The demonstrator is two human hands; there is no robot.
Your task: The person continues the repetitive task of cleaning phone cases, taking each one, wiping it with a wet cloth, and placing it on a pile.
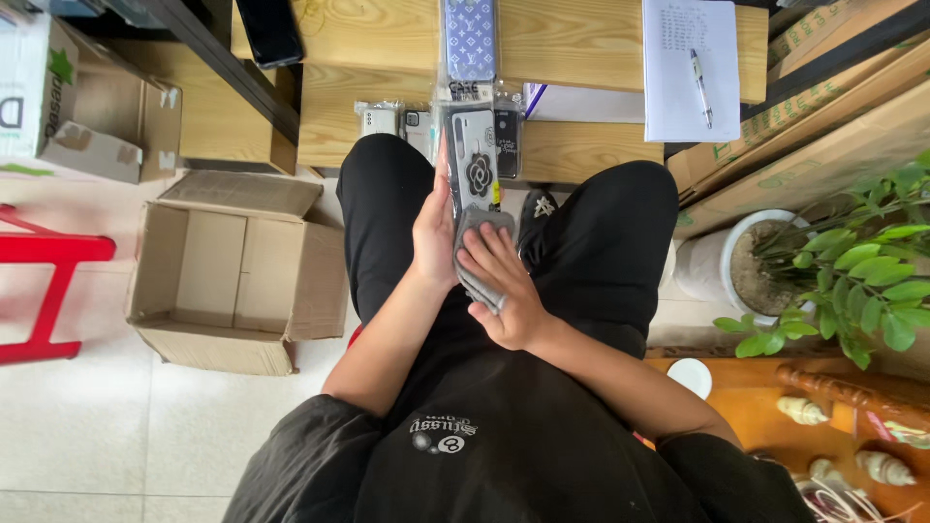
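Note:
I sit at a wooden bench [572, 39] with my legs in black trousers below me. My left hand [433, 235] holds a packaged phone case [475, 165] in clear wrap, grey with a black flower on it, gripped along its left edge. My right hand [504, 291] presses a grey cloth [481, 254] against the lower end of that package. On the bench just beyond lie more packaged cases: a purple patterned one [470, 39], a dark one [507, 140] and small white ones [380, 119].
An open empty cardboard box [232, 271] sits on the tiled floor at my left. A paper sheet with a pen [690, 68] lies on the bench. A potted green plant [852, 271] stands right, cardboard boxes behind it. A red frame [48, 281] is far left.

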